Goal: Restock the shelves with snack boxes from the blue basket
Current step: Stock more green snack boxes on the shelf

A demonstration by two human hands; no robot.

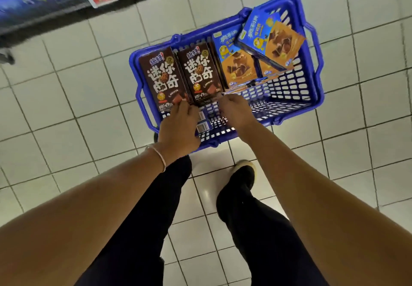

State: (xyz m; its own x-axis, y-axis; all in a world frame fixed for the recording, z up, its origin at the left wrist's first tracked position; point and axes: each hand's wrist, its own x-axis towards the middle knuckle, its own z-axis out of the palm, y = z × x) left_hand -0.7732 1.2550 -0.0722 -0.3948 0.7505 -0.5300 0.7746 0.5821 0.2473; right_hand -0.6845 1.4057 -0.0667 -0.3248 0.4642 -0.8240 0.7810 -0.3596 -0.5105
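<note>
Left hand grips one brown, white-lettered snack box; right hand grips its twin.

**Access findings: blue basket**

Near-right floor of the blue basket is bare mesh, open from above. Brown boxes block the left half. Blue-and-orange boxes block the far right, with a tilted box on top. The left hand and right hand crowd the near edge.
</note>
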